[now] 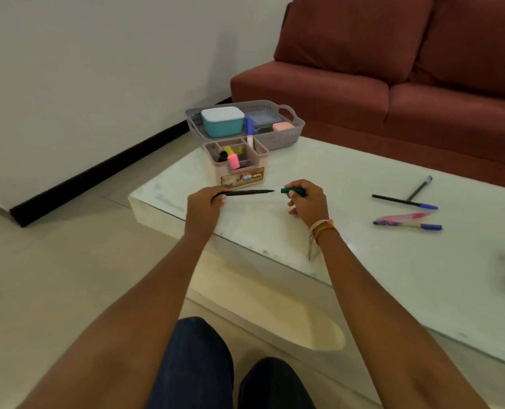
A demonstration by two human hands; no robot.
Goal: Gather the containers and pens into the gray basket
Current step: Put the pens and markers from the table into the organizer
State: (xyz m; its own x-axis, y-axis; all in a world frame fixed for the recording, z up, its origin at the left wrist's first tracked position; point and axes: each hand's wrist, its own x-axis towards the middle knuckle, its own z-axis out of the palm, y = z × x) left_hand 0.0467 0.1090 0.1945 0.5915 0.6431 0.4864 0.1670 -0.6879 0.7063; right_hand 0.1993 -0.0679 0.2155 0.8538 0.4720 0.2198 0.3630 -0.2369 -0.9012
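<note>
Left hand (205, 202) pinches black pen (249, 192); right hand (307, 202) grips green cap (293, 191).

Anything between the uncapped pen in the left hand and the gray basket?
Yes. The pink organizer stands on the table directly between the black pen in the left hand and the gray basket; lifting over it clears.

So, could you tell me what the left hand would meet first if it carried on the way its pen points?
Probably the green cap held by the right hand; the left hand's black pen aims its tip straight at it.
</note>
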